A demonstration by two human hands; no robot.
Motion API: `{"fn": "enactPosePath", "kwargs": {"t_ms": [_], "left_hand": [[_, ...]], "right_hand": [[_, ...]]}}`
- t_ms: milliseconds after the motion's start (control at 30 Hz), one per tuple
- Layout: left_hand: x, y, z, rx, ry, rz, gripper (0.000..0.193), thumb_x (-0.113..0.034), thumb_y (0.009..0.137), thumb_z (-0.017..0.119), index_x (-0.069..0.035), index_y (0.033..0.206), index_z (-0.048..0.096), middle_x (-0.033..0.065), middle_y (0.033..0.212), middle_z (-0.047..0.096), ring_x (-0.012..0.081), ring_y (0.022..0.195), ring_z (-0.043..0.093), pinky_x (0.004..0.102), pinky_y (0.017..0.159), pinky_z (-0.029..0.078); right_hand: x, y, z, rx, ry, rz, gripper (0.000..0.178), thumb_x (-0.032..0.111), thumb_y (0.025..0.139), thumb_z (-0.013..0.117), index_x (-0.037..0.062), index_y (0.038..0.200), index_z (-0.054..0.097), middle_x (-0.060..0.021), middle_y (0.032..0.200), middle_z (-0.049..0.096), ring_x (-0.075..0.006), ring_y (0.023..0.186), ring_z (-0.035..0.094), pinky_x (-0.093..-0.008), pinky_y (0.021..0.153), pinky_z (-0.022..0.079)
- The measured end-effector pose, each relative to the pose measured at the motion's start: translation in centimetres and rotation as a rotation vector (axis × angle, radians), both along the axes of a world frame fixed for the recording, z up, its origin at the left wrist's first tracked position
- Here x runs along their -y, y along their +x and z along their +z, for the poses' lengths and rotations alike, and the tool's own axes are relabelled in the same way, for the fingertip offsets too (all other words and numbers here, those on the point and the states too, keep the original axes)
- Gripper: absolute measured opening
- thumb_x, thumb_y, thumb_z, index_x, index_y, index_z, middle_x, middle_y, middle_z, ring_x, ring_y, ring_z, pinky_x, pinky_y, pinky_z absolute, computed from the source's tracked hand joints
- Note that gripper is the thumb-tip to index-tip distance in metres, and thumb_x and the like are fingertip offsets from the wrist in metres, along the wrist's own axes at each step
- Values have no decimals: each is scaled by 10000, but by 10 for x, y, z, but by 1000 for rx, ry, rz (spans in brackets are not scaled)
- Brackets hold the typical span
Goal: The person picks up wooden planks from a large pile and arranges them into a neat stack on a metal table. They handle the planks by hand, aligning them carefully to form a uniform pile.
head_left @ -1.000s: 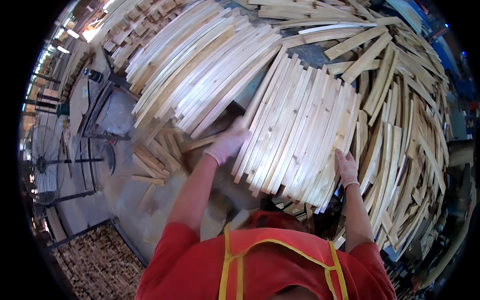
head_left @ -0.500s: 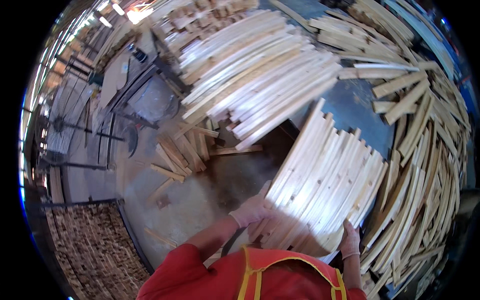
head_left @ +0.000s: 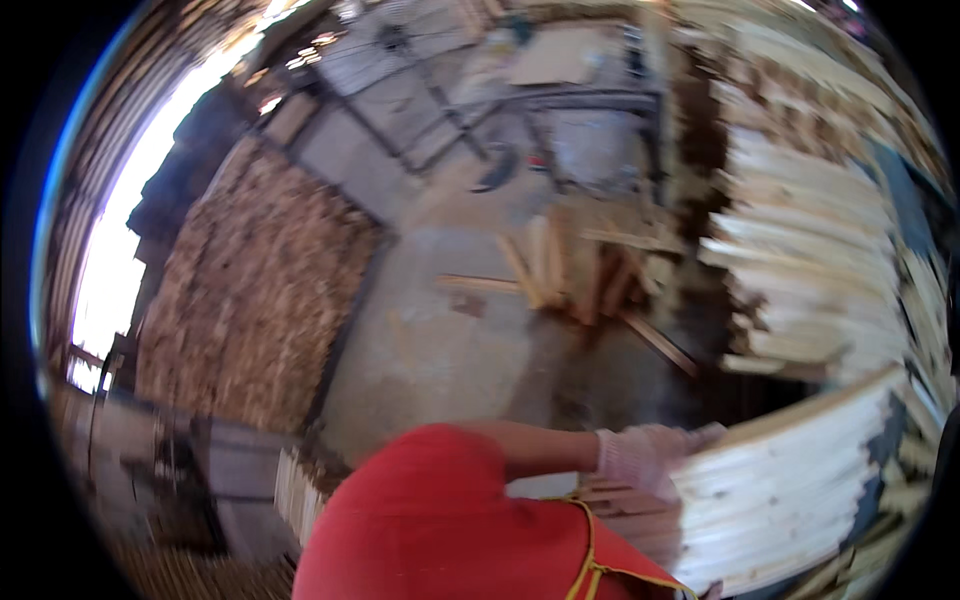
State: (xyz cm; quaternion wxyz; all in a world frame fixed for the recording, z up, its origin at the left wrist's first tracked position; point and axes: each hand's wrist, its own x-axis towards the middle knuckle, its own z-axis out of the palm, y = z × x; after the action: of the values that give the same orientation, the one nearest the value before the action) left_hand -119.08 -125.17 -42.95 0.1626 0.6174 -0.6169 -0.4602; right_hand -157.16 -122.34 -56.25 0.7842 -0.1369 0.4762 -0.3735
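Observation:
My left hand (head_left: pixel 650 460), in a pale knit glove, grips the near left edge of a layer of light wooden strips (head_left: pixel 780 490) lying side by side. Its fingers point right along the outermost strip. A small part of what seems to be my right hand (head_left: pixel 712 592) shows at the bottom edge by the strips' near end; its fingers are too cut off to read. Beyond the held strips lies a larger stack of similar strips (head_left: pixel 800 260). The picture is blurred by motion.
Loose wood offcuts (head_left: pixel 550 260) lie on the concrete floor (head_left: pixel 430 350). A large block of stacked wood pieces (head_left: pixel 260 290) stands at the left. At the back are a dark-framed table (head_left: pixel 590 100) and a wire fan (head_left: pixel 390 40). More loose strips (head_left: pixel 925 300) lie at the far right.
The view has swung left, so the strips and stacks now sit farther right and the wood block shows more fully. My left hand stays on the strips; my right has nearly left the picture.

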Motion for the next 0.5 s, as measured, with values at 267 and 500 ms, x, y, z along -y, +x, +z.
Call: {"fn": "enactPosePath", "kwargs": {"t_ms": [267,500], "left_hand": [[-134,86,131,72,-176,342,1154,-262,778,798,-145,1720,143,273,1222,622,500,1045,667,538,907,543],[-272,191,174,166,-560,580,1154,-248,790,782,-138,1725,114,273,1213,605,489,1045,660,546,895,541]], "right_hand": [[60,220,40,24,-227,419,730,424,983,609,-15,1545,458,-194,1494,575,-347,1380,553,-515,1186,428],[39,434,103,132,-478,625,729,420,981,613,-16,1545,459,-194,1492,575,-343,1379,554,-514,1184,431]]}}
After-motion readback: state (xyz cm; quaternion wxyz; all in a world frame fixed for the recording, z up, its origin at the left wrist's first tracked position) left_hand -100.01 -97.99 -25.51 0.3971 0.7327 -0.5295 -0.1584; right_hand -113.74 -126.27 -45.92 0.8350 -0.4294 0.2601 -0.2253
